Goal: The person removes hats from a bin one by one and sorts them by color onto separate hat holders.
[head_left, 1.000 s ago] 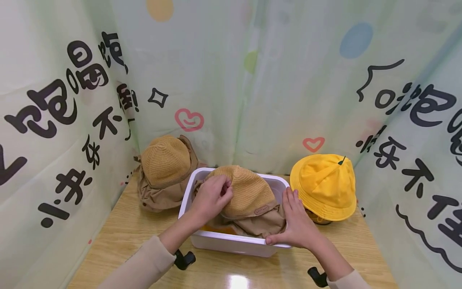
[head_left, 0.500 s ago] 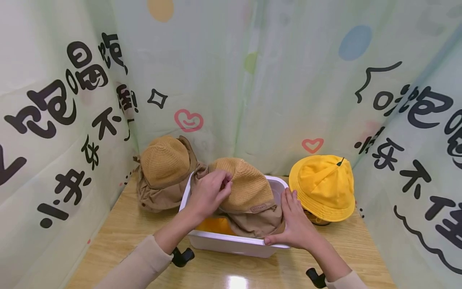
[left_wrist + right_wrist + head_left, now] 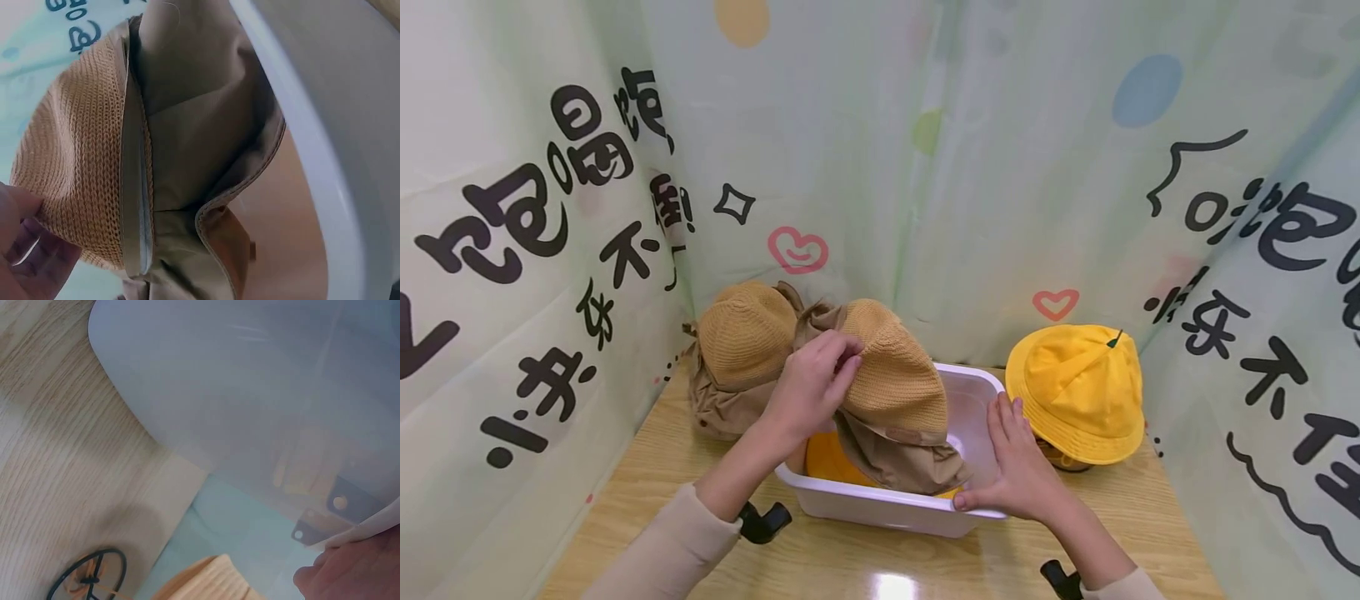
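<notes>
My left hand (image 3: 812,379) pinches the crown of a tan knit sun hat (image 3: 898,375) with a brown cloth brim. The hat hangs tilted over the left part of a white plastic bin (image 3: 887,510), its brim dipping inside. In the left wrist view, thumb and fingers hold the knit top of the hat (image 3: 81,144) beside the bin's rim (image 3: 312,137). At the bin's front right corner, my right hand (image 3: 1018,462) grips the rim, thumb over the front edge. Part of a yellow-orange cloth item (image 3: 835,462) shows inside the bin, under the hat.
A second tan hat with a brown brim (image 3: 748,337) sits at the back left of the wooden table (image 3: 647,492). To the bin's right stands a yellow bucket hat (image 3: 1075,392); a black ring (image 3: 122,572) shows low in the right wrist view. Printed curtains (image 3: 985,208) surround the table.
My left hand has lifted the hat and drawn it left, uncovering more of the yellow-orange item and the bin's right interior. The right hand has stayed on the rim.
</notes>
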`<state>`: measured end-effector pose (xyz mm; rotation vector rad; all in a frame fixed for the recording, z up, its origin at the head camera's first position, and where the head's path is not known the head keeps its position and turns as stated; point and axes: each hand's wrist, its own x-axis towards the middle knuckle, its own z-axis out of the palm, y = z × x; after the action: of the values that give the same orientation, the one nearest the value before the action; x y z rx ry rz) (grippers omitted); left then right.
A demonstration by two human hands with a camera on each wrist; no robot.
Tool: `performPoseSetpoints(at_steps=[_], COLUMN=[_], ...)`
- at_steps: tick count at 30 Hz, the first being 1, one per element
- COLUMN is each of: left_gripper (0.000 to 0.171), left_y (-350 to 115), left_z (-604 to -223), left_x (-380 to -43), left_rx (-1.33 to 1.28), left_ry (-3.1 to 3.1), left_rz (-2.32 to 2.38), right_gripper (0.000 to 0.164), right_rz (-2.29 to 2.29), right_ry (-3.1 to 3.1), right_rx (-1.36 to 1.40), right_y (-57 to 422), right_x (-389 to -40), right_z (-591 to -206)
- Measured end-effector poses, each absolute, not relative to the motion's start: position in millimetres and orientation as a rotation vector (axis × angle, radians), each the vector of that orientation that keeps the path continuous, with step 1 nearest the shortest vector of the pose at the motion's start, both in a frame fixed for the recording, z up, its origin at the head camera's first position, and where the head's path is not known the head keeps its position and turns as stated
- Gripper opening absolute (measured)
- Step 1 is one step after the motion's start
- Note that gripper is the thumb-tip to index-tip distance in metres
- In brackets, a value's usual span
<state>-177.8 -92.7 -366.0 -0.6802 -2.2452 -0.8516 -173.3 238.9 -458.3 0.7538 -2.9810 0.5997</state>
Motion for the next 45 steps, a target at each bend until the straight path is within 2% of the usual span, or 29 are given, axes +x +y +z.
performPoseSetpoints(at_steps=[9,26,45], left_gripper=[0.005,0.005,0.007], left_y=[-116,-154,-194], left_z=[-360,-339,-327], left_x=[-176,-172,-169], left_rx=[-0.618,-0.515,-0.322], left_ry=[-2.213,-2.141,-2.045], left_rz=[-0.907,-0.989,-0.985], right_gripper=[0.153,0.144,0.142], right_rz=[0.611,0.586,0.555], right_ry=[-2.986,-2.975,-2.983], right_rx=[0.746,0.773,0.773], right_y=[239,238,239], right_x=[-174,-170,-169], right_z=[-458,-456,-456])
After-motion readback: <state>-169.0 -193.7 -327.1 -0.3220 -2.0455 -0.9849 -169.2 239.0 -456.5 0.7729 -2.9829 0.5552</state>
